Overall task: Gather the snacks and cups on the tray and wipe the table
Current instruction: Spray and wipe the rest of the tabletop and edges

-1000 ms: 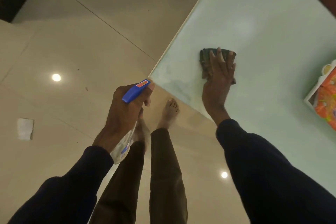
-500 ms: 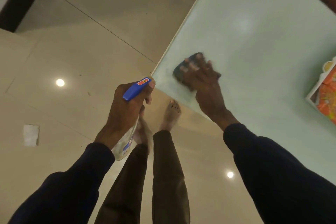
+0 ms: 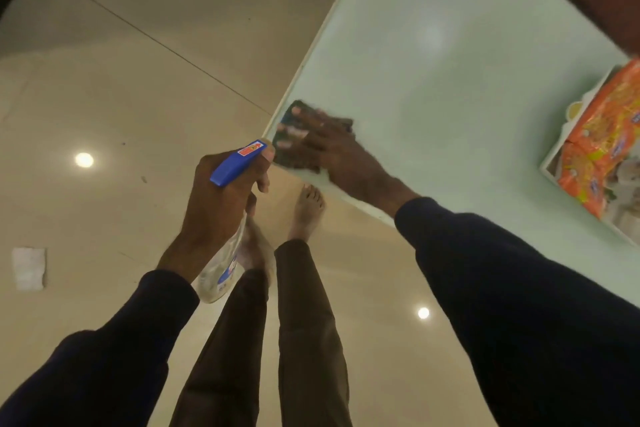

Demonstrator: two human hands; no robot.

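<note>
Hands split the work: the right hand [image 3: 332,146] presses flat, fingers straight, on the dark cloth [image 3: 294,160] at the tabletop [image 3: 433,97] corner. The left hand [image 3: 221,204], just beside it, grips the spray bottle [image 3: 235,161] off the edge. The tray [image 3: 550,163] of snacks [image 3: 602,135] sits well to the right.

A dark cloth [image 3: 299,163] is pressed under the flat right hand [image 3: 332,146] at the corner of the pale green table [image 3: 433,97], a blue-topped spray bottle [image 3: 239,161] is gripped by the left hand [image 3: 221,204] just beside that corner, and an orange snack packet [image 3: 602,135] is seen in the white tray [image 3: 550,163] well apart.
</note>
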